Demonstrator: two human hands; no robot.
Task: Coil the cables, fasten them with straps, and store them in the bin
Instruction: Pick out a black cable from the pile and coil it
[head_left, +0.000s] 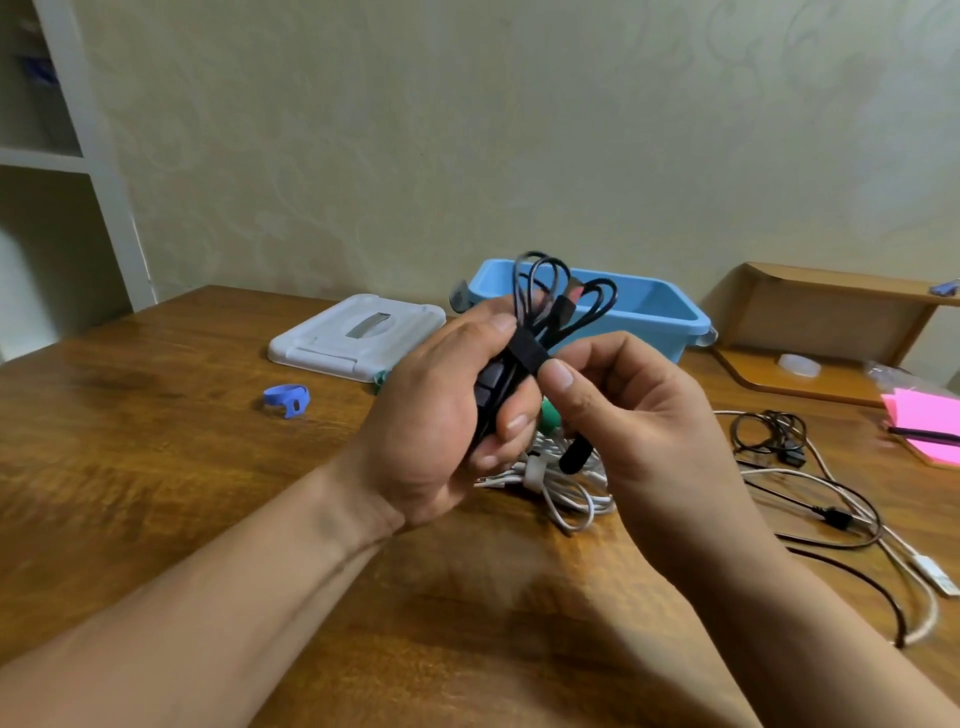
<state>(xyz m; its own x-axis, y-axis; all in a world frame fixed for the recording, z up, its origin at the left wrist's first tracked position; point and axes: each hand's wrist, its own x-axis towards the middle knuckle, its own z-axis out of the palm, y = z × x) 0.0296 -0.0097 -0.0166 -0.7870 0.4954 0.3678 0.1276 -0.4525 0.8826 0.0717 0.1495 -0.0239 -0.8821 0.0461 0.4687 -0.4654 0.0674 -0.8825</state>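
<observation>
**Black cable bundled in hand, strap going round it**

From my remote seat I see both hands raised above the table (156, 415), in front of the bin (670, 317). The left hand (441, 410) grips the black cable (550, 291), its fingers curled round the folded bundle. The cable's loops fan out above the thumb, and a plug shows among them. A black strap (527, 353) crosses the bundle just above the left fingers. The right hand (634, 415) pinches this strap, thumb pressed on it beside the bundle. The strap's free end pokes out below the curled right fingers.

The bin is blue and sits open at the back of the table. I cannot tell what lies inside. Its white lid (358, 332) rests flat to the left of it. A blue strap (287, 400) lies nearer, left of the hands.

Under the hands lies a white coil (561, 488), bound with a white strap. Loose cables (810, 499), black and white, sprawl on the right. Pink notes (924, 410) lie at the right edge, near a wooden stand (831, 312).
</observation>
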